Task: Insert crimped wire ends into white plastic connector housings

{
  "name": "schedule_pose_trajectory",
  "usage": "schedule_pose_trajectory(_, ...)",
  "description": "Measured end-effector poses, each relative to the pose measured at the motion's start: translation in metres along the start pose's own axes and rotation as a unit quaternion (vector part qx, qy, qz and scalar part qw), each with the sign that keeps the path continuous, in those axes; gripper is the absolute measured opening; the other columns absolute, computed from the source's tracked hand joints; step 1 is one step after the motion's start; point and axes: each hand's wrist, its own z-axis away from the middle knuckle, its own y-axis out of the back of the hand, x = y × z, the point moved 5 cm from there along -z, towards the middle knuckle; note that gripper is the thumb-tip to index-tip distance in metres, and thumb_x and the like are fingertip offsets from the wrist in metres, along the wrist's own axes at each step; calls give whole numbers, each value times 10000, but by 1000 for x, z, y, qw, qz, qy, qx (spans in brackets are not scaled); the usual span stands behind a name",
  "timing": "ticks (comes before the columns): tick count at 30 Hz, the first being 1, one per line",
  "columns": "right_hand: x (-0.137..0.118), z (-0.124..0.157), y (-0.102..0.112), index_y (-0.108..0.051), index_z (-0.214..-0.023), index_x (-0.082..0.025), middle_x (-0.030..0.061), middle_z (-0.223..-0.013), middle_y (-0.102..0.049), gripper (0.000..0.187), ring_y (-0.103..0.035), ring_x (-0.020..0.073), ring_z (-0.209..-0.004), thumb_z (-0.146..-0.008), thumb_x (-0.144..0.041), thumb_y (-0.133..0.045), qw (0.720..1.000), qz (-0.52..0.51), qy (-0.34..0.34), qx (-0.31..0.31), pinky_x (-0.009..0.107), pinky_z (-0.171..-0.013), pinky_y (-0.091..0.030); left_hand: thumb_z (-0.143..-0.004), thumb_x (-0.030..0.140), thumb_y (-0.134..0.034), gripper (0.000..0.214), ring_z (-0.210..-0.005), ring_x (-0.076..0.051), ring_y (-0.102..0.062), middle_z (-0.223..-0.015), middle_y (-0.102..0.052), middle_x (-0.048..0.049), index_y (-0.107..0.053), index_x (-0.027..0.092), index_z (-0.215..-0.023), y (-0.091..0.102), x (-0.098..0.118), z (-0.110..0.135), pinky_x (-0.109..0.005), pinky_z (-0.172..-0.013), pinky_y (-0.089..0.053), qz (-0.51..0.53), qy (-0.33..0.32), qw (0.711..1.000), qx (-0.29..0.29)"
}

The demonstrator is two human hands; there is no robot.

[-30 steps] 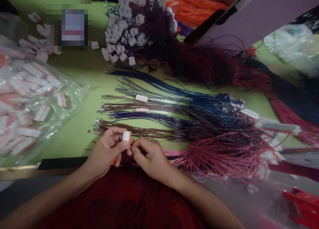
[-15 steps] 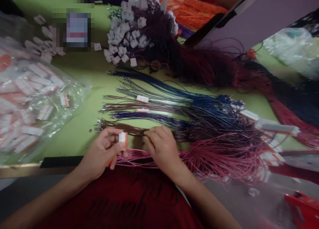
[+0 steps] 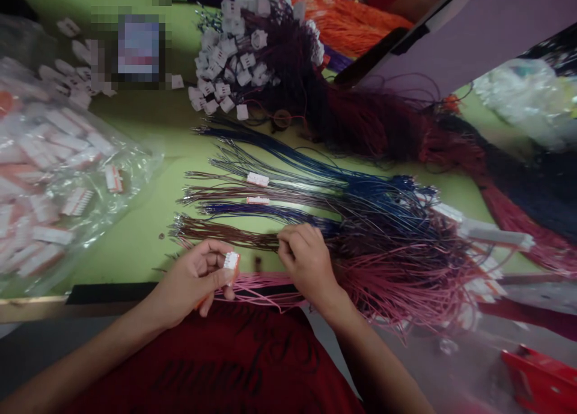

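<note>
My left hand (image 3: 198, 282) is closed on a small white connector housing (image 3: 231, 261) with an orange side, pinched between thumb and fingers above the pink wires (image 3: 265, 282). A bit of orange also shows under that palm. To its right, my right hand (image 3: 307, 261) has its fingers curled together at the bundle of brown wires (image 3: 234, 232). Whether a single wire is pinched there is hidden by the fingers. Bare metal terminals tip the brown wires at their left ends. Two more white-and-orange housings (image 3: 258, 179) lie on the wire bundles beyond my hands.
A clear plastic bag (image 3: 90, 155) of white-and-orange housings lies at the left. Farther back is a heap of white connectors (image 3: 225, 65) on dark wires. Blue wires (image 3: 288, 146) stretch across the green table (image 3: 171, 149). A purple panel (image 3: 451, 41) stands at the back right.
My right hand has shifted a little to the right along the brown wires. My left hand, with the connector housing, has also come slightly right and the housing is tilted more.
</note>
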Motion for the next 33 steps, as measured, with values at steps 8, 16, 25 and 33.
schedule_pose_trajectory(8,6,1,-1,-606,-770,-173,62,-791,-626,166,-523,188,-779,-832,-74,-487,1000,4,1,-5,323,-700,-330,-747,322,-693,323,-489,-118,-618,-673,-601,26,-499,187,-967,-2,-2,-1,-122,-275,-356,-4,9,1000,-13)
schedule_pose_trajectory(16,5,14,47,-572,-791,-199,7,-688,-572,86,-537,124,-639,-828,-129,-539,957,-290,18,9,247,-591,-417,-778,276,-655,256,-411,-80,-551,-625,-592,41,-513,179,-969,-10,-4,0,-125,-287,-331,-40,54,995,-74)
schedule_pose_trajectory(25,21,6,53,-612,-785,-187,47,-756,-631,128,-583,148,-686,-861,-176,-509,987,-119,-105,-15,245,-635,-443,-781,308,-640,270,-359,-41,-477,-752,-618,20,-525,188,-994,-1,1,-1,-165,-333,-386,-81,22,996,-37)
schedule_pose_trajectory(33,-17,-17,35,-652,-895,-184,31,-846,-688,121,-621,134,-750,-833,-175,-548,948,-306,-40,-74,238,-685,-465,-761,341,-633,376,-355,-49,-480,-784,-600,17,-496,187,-1076,9,15,-2,-188,-339,-402,-104,-23,994,30)
